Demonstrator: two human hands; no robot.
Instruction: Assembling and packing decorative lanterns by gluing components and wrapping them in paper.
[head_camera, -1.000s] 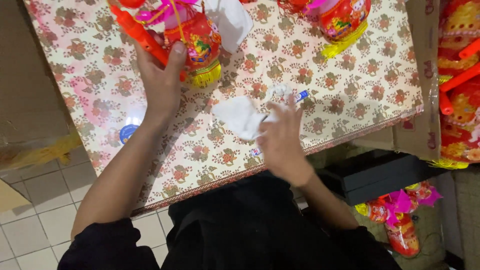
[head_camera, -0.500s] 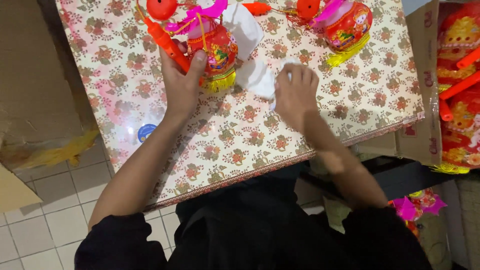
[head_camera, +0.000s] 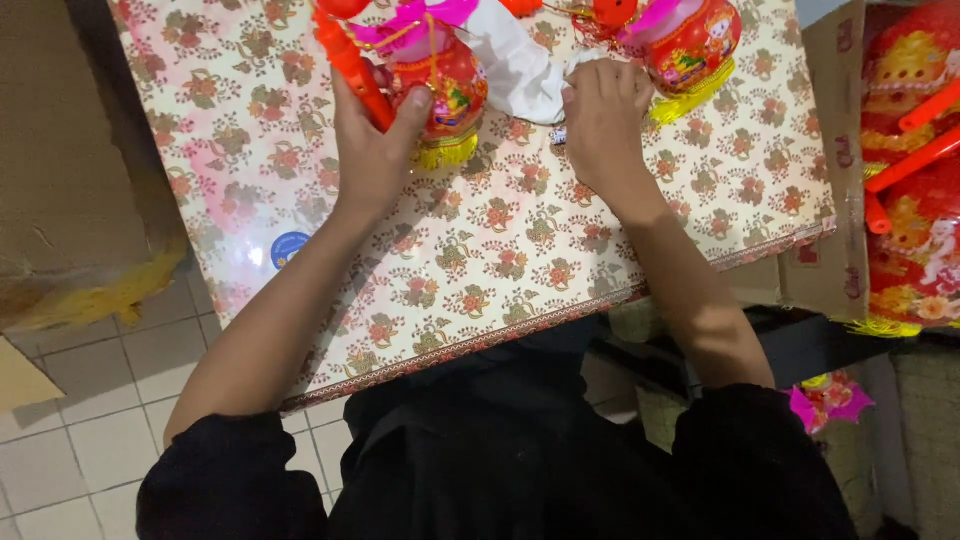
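A red lantern (head_camera: 440, 85) is held at the far edge of the table (head_camera: 480, 270) by the left hand (head_camera: 372, 150), whose fingers are wrapped around its lower side and its orange stick (head_camera: 350, 65). The stick is directed away from the person, toward the top left. The right hand (head_camera: 605, 120) is placed apart, to the right, pressed with curled fingers on a white cloth (head_camera: 520, 70) lying between the lantern and a second lantern (head_camera: 690, 45). The cloth is nearer to the right hand.
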